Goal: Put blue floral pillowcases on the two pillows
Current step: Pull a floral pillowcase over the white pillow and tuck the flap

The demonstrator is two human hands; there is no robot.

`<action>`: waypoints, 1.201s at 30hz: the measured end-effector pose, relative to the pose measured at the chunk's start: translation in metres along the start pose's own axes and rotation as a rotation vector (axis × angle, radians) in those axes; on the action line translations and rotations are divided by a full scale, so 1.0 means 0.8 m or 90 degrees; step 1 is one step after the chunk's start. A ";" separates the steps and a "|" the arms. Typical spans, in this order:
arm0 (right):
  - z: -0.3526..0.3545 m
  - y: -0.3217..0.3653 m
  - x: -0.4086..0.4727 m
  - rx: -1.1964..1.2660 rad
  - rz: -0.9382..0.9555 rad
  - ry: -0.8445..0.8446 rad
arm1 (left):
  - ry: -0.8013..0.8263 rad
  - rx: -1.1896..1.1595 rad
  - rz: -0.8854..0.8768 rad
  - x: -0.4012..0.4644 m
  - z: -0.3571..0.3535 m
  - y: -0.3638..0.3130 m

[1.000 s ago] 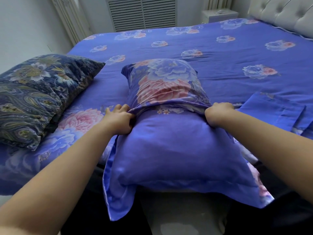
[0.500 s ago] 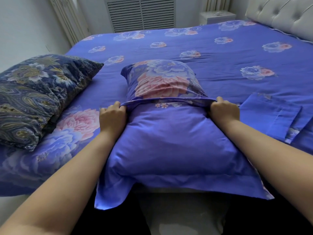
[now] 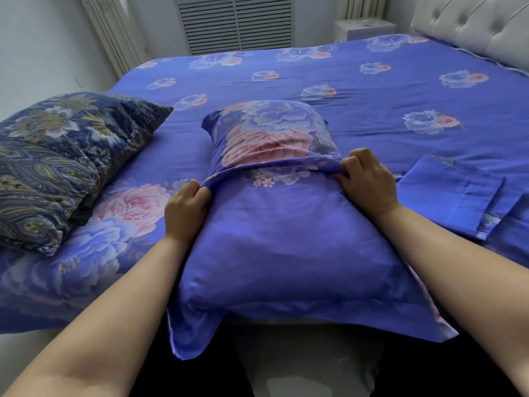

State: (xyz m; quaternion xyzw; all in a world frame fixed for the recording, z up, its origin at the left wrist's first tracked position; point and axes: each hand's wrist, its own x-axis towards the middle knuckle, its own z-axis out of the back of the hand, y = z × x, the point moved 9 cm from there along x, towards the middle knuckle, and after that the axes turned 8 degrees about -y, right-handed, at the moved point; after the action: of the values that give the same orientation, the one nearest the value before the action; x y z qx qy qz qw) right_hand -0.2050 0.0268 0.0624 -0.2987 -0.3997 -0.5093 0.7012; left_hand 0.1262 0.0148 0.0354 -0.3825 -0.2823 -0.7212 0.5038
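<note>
Both hands, left (image 3: 186, 207) and right (image 3: 365, 179), grip our pillowcase (image 3: 286, 253) hem halfway up one pillow (image 3: 269, 136); the dark pillow (image 3: 65, 164) waits uncovered.

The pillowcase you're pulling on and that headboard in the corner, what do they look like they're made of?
The pillowcase looks like thin woven fabric, maybe cotton or a smooth blend: it creases softly and has a faint sheen. Both the left hand and right hand bunch its edge easily. The headboard looks like pale padded leather or imitation leather, button-tufted with a slight gloss.

Both hands (image 3: 186, 209) (image 3: 367, 181) gripping pillowcase (image 3: 286, 253) hem, pillow (image 3: 269, 136) half in
</note>
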 end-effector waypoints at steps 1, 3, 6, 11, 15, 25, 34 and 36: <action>-0.003 0.002 0.004 0.047 -0.036 0.018 | -0.030 -0.042 -0.001 -0.001 0.005 -0.003; -0.023 -0.008 0.010 0.077 -0.171 0.120 | -0.085 -0.112 -0.007 0.004 0.016 -0.011; -0.058 -0.037 0.000 -0.004 -0.370 0.347 | 0.004 -0.114 0.043 0.027 0.007 -0.013; -0.059 -0.049 -0.002 -0.107 -0.420 0.440 | 0.314 -0.011 0.334 0.032 -0.026 0.020; -0.037 -0.016 0.035 -0.002 -0.361 0.313 | 0.300 -0.103 0.312 0.047 -0.018 -0.006; 0.004 0.056 0.067 0.005 -0.094 0.097 | -0.013 -0.076 -0.081 0.086 0.037 -0.106; -0.037 0.067 0.031 0.104 -0.269 0.280 | 0.127 -0.113 0.089 0.077 -0.004 -0.093; -0.051 0.081 0.036 0.077 -0.260 0.310 | 0.068 -0.113 0.059 0.084 0.010 -0.105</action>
State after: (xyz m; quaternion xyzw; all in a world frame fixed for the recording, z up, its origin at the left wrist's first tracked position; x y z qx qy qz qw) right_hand -0.1285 -0.0012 0.0659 -0.0398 -0.3015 -0.6712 0.6760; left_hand 0.0359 0.0146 0.0943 -0.3990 -0.1718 -0.7391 0.5148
